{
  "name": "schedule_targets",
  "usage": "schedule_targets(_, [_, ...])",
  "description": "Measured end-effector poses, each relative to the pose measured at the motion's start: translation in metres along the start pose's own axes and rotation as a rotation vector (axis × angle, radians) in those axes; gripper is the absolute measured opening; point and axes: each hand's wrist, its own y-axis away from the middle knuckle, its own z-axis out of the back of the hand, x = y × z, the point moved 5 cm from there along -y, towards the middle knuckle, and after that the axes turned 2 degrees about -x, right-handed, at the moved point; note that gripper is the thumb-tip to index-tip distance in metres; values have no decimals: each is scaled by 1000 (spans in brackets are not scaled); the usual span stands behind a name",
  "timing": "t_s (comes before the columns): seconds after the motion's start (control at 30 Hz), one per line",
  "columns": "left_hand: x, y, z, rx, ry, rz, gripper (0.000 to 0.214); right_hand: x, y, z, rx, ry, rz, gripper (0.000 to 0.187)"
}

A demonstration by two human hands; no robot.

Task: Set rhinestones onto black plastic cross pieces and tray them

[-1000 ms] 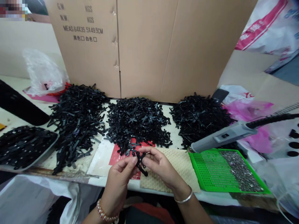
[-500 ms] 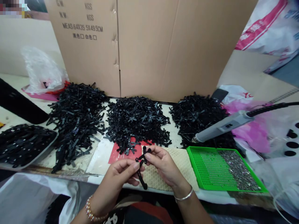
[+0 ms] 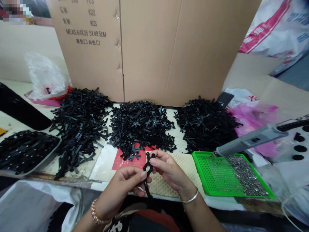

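Observation:
My left hand point(image 3: 130, 180) is closed, pinching a long black strip point(image 3: 147, 189) with a rounded end that points down toward me. Between the fingers of my right hand point(image 3: 167, 169) is a small black X-shaped link piece point(image 3: 148, 162), its upper ends sticking out above the fingertips. The strip and the link piece meet between both hands, where they look joined or overlapping in a loop; the fingers partly hide the contact. Both hands hover over the table's front edge, above a cream textured mat point(image 3: 190, 167).
Piles of black pieces lie at left point(image 3: 82, 119), middle point(image 3: 142, 122) and right point(image 3: 207, 125). A grey electric screwdriver point(image 3: 253, 140) hangs over a green tray point(image 3: 202, 180) of small metal parts. A cardboard sheet point(image 3: 149, 51) stands behind; a filled tub point(image 3: 26, 149) sits left.
The strip and the link piece have come closer and now line up end to end. The hanging screwdriver has swung right and down, over the green tray.

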Motion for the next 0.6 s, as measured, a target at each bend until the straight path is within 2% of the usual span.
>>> schedule_targets(0.27, [-5,-1,-3,43,-5,-24,35,2,-3,2,40,-2,-65,47])
schedule_targets(0.43, [-8,-3,-2,15,-103,-69,36,8,-5,2,78,33,-67,47])
schedule_targets(0.6, [-9,-5,0,-33,-152,-56,40,11,-6,2,72,74,-53,47])
